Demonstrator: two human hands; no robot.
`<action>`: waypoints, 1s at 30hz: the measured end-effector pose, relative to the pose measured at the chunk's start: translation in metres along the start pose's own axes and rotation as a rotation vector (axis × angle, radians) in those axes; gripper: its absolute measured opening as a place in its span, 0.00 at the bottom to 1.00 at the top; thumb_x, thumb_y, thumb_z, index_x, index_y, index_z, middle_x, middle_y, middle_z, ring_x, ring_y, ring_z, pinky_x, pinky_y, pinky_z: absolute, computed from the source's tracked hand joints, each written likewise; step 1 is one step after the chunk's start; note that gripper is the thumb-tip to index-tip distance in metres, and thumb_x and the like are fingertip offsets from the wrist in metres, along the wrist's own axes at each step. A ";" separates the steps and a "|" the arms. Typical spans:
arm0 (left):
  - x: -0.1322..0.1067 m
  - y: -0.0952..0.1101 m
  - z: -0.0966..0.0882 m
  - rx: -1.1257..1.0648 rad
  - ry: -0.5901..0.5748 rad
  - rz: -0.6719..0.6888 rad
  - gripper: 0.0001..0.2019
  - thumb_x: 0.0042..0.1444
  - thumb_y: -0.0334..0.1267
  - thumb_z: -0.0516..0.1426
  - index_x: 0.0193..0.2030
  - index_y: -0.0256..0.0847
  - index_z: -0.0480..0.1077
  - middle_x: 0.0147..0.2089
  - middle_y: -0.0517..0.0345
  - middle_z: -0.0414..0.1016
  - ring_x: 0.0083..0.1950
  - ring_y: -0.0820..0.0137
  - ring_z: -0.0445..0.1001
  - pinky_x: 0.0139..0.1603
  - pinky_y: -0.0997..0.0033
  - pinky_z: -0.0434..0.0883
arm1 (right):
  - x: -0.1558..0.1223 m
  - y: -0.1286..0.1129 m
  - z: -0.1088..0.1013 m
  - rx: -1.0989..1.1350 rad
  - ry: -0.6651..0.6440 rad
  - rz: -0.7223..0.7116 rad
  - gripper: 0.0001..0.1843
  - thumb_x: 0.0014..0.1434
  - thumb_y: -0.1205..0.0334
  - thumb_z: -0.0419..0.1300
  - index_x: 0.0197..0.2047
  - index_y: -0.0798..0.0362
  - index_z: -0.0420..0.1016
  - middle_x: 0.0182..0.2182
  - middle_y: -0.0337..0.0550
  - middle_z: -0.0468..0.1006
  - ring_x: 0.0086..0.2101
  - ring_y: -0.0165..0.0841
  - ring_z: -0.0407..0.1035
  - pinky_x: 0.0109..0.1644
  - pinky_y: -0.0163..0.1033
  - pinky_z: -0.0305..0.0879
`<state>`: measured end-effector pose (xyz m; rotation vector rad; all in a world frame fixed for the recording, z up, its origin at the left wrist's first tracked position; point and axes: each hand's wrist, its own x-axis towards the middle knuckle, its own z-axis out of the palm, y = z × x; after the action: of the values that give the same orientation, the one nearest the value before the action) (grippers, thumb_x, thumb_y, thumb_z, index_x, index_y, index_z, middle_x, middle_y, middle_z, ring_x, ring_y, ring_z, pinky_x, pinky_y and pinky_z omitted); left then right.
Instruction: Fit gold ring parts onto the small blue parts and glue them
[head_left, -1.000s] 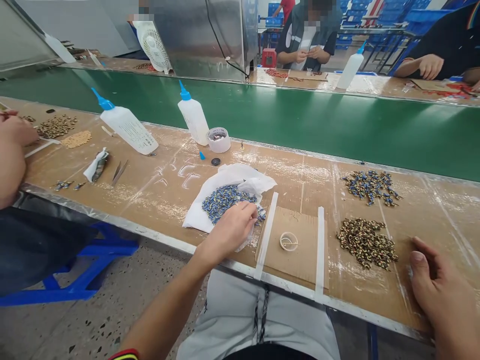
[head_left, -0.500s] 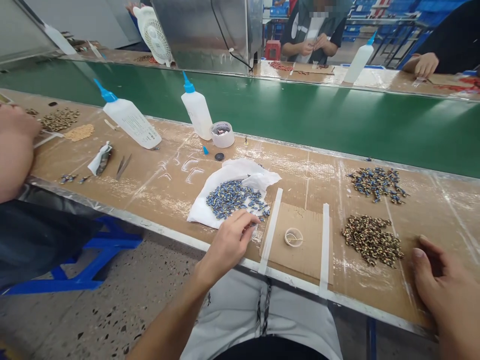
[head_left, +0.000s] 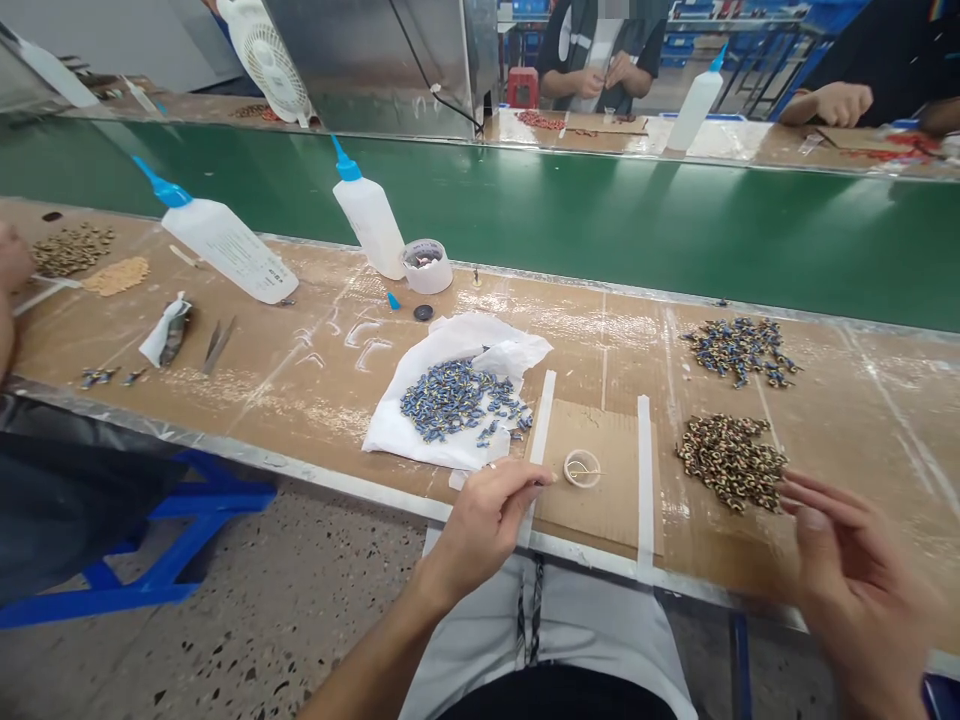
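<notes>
My left hand [head_left: 491, 515] is closed in a pinch over the left tape strip of a cardboard pad [head_left: 607, 515]. Whatever its fingertips hold, if anything, is too small to make out. Just right of them stands a small clear cup [head_left: 583, 469] with a thin pale stick across it. Beyond that hand, blue and yellow small parts [head_left: 450, 395] lie heaped on a white cloth [head_left: 386, 430]. My right hand [head_left: 855, 570] is open, slightly blurred, its fingertips at the edge of a pile of dark brown and cream curved parts [head_left: 727, 460].
Behind the brown pile sits a pile of blue-and-gold pieces [head_left: 741, 350]. Two squeeze bottles [head_left: 371, 225], a tape roll [head_left: 427, 266] and tweezers [head_left: 219, 345] lie at left. A green conveyor belt [head_left: 525, 215] runs behind; co-workers sit opposite and at left.
My left hand has moved right, from the blue parts on the cloth to beside the cup. The right hand has reached in to the brown pile. The view has shifted slightly.
</notes>
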<state>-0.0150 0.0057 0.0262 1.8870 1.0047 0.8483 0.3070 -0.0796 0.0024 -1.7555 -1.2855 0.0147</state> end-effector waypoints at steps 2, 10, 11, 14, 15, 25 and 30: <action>0.000 0.000 0.000 -0.036 -0.031 0.002 0.11 0.67 0.28 0.51 0.50 0.40 0.73 0.48 0.55 0.80 0.50 0.69 0.77 0.53 0.71 0.70 | -0.005 -0.014 0.012 0.118 -0.150 -0.023 0.09 0.64 0.55 0.59 0.43 0.47 0.78 0.48 0.52 0.79 0.49 0.47 0.74 0.56 0.58 0.68; 0.008 -0.014 0.009 -0.231 -0.040 -0.112 0.08 0.68 0.33 0.53 0.48 0.39 0.74 0.44 0.54 0.79 0.43 0.69 0.78 0.46 0.72 0.73 | -0.022 -0.060 0.071 0.402 -0.543 0.131 0.16 0.66 0.55 0.60 0.55 0.48 0.72 0.41 0.44 0.81 0.39 0.35 0.77 0.44 0.42 0.74; 0.009 -0.015 0.009 -0.257 -0.028 -0.127 0.08 0.68 0.34 0.53 0.48 0.39 0.74 0.44 0.54 0.79 0.43 0.69 0.78 0.46 0.72 0.73 | -0.021 -0.064 0.075 0.414 -0.548 0.145 0.16 0.66 0.55 0.60 0.55 0.49 0.72 0.41 0.44 0.81 0.38 0.35 0.76 0.44 0.41 0.74; 0.010 -0.017 0.009 -0.277 -0.040 -0.137 0.08 0.68 0.35 0.54 0.46 0.39 0.74 0.43 0.54 0.78 0.43 0.69 0.76 0.46 0.72 0.72 | -0.016 -0.072 0.081 0.399 -0.534 0.155 0.14 0.65 0.54 0.62 0.52 0.50 0.74 0.38 0.43 0.80 0.35 0.34 0.75 0.40 0.40 0.73; 0.010 -0.016 0.008 -0.273 -0.052 -0.130 0.08 0.68 0.35 0.54 0.46 0.39 0.74 0.42 0.54 0.78 0.43 0.69 0.76 0.46 0.72 0.71 | -0.014 -0.073 0.081 0.388 -0.533 0.142 0.13 0.65 0.55 0.62 0.50 0.49 0.75 0.37 0.43 0.80 0.34 0.34 0.74 0.39 0.40 0.72; 0.010 -0.017 -0.001 -0.180 -0.104 -0.053 0.08 0.67 0.32 0.53 0.45 0.38 0.74 0.41 0.54 0.78 0.43 0.69 0.75 0.46 0.72 0.69 | 0.006 -0.088 0.088 0.354 -0.521 -0.125 0.06 0.65 0.61 0.61 0.41 0.46 0.81 0.42 0.44 0.75 0.40 0.35 0.73 0.41 0.40 0.69; 0.008 -0.016 0.000 -0.093 -0.141 -0.003 0.08 0.67 0.32 0.53 0.45 0.38 0.73 0.42 0.54 0.80 0.43 0.68 0.75 0.46 0.71 0.69 | 0.015 -0.094 0.095 0.255 -0.490 -0.286 0.08 0.66 0.63 0.59 0.39 0.47 0.80 0.46 0.47 0.73 0.42 0.37 0.72 0.46 0.45 0.70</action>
<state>-0.0170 0.0181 0.0136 1.8382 0.8671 0.7373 0.1970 -0.0039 0.0182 -1.3790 -1.7907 0.4498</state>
